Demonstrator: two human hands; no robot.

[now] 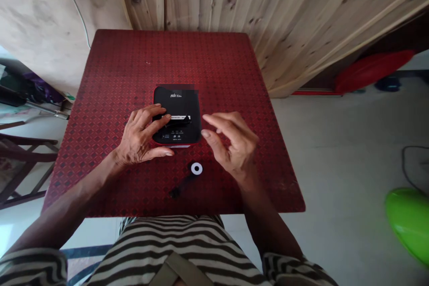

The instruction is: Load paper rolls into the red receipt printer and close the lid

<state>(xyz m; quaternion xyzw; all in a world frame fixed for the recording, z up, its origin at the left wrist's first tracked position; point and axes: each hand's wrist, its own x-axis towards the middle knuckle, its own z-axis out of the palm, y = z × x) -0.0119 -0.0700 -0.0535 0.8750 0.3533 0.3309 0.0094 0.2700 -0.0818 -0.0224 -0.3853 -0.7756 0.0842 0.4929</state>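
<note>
A small black box-shaped device (179, 103) with a slot and buttons on top sits in the middle of a red patterned table (117, 80). My left hand (142, 136) rests on the device's left side, fingers spread over its top and thumb along its front edge. My right hand (231, 140) hovers just right of the device, fingers loosely curled and apart, holding nothing. A small white ring (196, 169) with a dark strip (181, 185) trailing from it lies on the table in front of the device, between my wrists.
A wooden plank wall (234, 0) rises behind the table. Dark chair legs (23, 156) stand to the left. A red object (372, 69) lies on the floor at the right, and a green object (409, 221) at the lower right edge.
</note>
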